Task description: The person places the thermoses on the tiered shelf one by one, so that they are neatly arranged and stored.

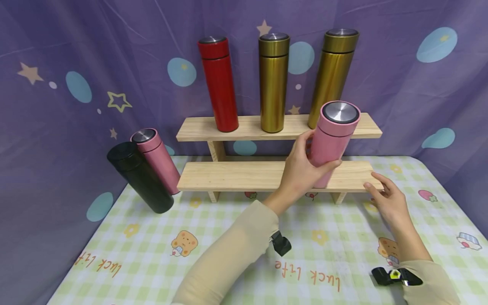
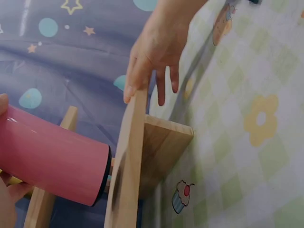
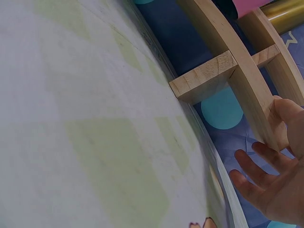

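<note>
My left hand [image 1: 305, 169] grips a pink thermos bottle [image 1: 335, 135] with a steel lid, thumb across its front. The bottle is over the right part of the lower board of a two-step wooden shelf [image 1: 236, 176]. In the left wrist view, the dark base of the pink bottle [image 2: 52, 156] is tilted and close to the board, with a small gap showing. My right hand [image 1: 390, 203] pinches the right end of the lower board between thumb and index finger. Its other fingers [image 3: 256, 171] hang loose below the board.
On the upper board stand a red bottle [image 1: 219, 84] and two gold bottles, one in the middle [image 1: 273, 84] and one at right [image 1: 333, 76]. Left of the shelf stand a black bottle [image 1: 142, 180] and another pink bottle [image 1: 160, 161]. A checked cloth [image 1: 236, 228] covers the table; a purple curtain [image 1: 126, 51] hangs behind.
</note>
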Tool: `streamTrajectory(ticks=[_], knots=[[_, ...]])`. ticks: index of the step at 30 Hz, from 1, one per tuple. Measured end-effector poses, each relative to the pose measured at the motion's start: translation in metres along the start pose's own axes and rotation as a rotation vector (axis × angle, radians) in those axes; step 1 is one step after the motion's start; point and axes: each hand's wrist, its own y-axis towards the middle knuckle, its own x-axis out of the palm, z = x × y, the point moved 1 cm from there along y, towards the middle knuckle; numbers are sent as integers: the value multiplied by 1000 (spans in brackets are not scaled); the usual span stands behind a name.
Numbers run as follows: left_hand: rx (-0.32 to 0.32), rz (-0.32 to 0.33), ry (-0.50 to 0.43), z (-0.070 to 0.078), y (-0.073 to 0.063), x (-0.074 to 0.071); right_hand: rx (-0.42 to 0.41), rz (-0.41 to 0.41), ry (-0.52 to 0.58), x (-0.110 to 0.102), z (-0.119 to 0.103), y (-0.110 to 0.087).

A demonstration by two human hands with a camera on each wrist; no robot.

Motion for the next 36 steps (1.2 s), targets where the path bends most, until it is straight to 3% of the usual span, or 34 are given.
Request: streamTrajectory(ticks=[9,29,36], knots=[[25,-7,22,-5,6,10,-6,0,-8,0,0,1],[-110,21,-113,-13,13,23,-1,-5,-25,1,0,-3],[-110,-34,-170,-19,17,26,-3,3,-12,1,1,-1]])
